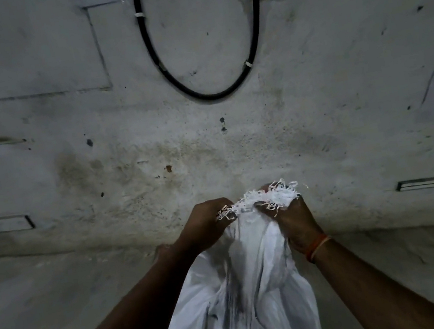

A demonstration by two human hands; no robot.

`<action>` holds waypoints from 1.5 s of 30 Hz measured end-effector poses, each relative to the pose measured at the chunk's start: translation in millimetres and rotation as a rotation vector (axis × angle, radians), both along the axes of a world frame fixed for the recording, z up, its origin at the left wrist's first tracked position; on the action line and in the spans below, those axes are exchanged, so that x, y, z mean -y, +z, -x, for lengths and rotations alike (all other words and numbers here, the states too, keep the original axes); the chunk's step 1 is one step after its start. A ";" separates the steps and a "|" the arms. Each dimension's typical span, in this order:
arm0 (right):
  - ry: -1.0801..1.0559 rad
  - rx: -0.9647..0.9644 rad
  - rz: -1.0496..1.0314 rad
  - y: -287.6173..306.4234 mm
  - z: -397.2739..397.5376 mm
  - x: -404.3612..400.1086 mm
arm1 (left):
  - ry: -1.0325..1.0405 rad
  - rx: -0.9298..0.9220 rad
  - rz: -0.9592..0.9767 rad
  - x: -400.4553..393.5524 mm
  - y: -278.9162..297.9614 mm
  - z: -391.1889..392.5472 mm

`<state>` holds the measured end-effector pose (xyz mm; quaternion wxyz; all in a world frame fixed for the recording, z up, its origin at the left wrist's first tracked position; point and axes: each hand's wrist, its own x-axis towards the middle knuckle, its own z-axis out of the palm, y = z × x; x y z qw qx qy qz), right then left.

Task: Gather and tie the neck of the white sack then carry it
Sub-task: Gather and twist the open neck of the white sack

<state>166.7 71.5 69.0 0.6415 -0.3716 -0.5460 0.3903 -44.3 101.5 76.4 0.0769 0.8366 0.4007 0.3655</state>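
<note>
The white sack point(248, 296) stands upright below me in the lower middle of the head view, its woven cloth pulled up into folds. Its frayed top edge point(261, 200) is bunched between both hands, with loose threads sticking out. My left hand point(205, 226) grips the left side of the bunched neck. My right hand point(293, 220) grips the right side, fingers curled into the cloth, an orange thread band on its wrist. The sack's base is out of frame.
A stained grey concrete wall point(208, 151) rises straight ahead, close behind the sack. A black cable loop point(210, 95) hangs on it above. The bare concrete floor point(61, 302) spreads left and right of the sack.
</note>
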 end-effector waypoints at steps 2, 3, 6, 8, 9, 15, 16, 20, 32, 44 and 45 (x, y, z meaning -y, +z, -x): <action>0.068 0.095 0.033 5.4 0.4 0.3 | 0.023 0.033 0.088 -0.1 0.7 1.3; 0.081 0.140 0.041 7.9 1.2 -0.1 | 0.044 0.078 0.163 -0.1 1.6 3.2; 0.106 0.239 0.019 13.0 6.3 -2.5 | 0.090 0.220 0.240 -1.2 2.6 5.3; 0.126 0.255 -0.019 11.6 8.9 -4.5 | 0.161 0.241 0.184 -1.8 4.7 2.6; 0.123 0.255 -0.029 10.2 9.6 -5.8 | 0.185 0.266 0.163 -1.3 6.7 0.9; 0.116 0.186 -0.089 4.9 7.1 -4.2 | 0.143 0.354 0.146 3.1 10.5 -7.6; 0.106 0.175 -0.097 3.5 6.0 -4.0 | 0.142 0.370 0.181 4.6 9.2 -9.0; 0.084 0.142 -0.097 -1.0 3.2 -7.6 | 0.003 0.051 -0.012 -4.2 -7.8 5.4; 0.103 0.102 -0.089 -2.9 2.1 -6.2 | 0.007 -0.003 0.022 -10.8 -18.0 3.7; -0.018 0.006 -0.041 -6.2 -10.1 -7.0 | 0.132 0.195 -0.045 7.1 -9.3 15.2; -0.029 0.035 -0.046 -5.2 -9.3 -7.0 | 0.146 0.210 -0.018 5.6 -1.7 16.8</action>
